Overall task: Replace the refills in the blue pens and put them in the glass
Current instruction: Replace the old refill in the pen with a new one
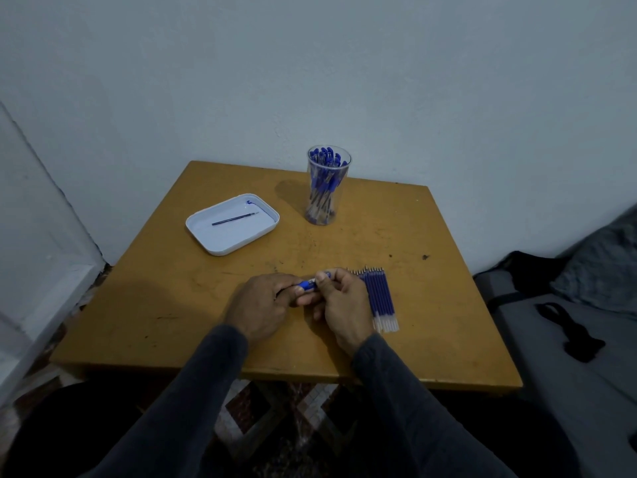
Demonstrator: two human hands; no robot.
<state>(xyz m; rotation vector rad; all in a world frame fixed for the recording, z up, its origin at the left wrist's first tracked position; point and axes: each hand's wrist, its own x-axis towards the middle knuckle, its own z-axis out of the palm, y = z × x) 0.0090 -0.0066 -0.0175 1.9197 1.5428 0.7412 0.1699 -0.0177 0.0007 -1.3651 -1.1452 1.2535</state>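
Blue plastic pen (pixel 307 285) sits level above the near middle of the square yellow-brown wooden table (pixel 172 305), gripped from both ends by two hands; only a short blue section shows between them. Starting at the left, a white rounded-rectangle plastic tray (pixel 203 232) lies on the far left part of the table, holding a single thin dark refill (pixel 234 219) laid at a slant, with a small blue ink smear (pixel 249 202) at its far rim. Nearer, the left hand (pixel 262 305) has its fingers curled around the pen's left end, hiding that end completely. The right hand (pixel 341 305) meets it, thumb and forefinger pinching the pen's right end, the other fingers folded beneath. Both wrists wear dark grey sleeves (pixel 193 391). Behind the hands, at the table's far edge near the wall, a tall clear glass (pixel 328 188) stands upright, packed with blue-capped pens (pixel 325 177). Just right of the right hand, touching or nearly touching its knuckles, a row of blue refills with clear ends (pixel 381 298) lies flat side by side, metal tips pointing away. Farther right, off the table, a black strap (pixel 568 329) lies on a grey surface (pixel 551 391).
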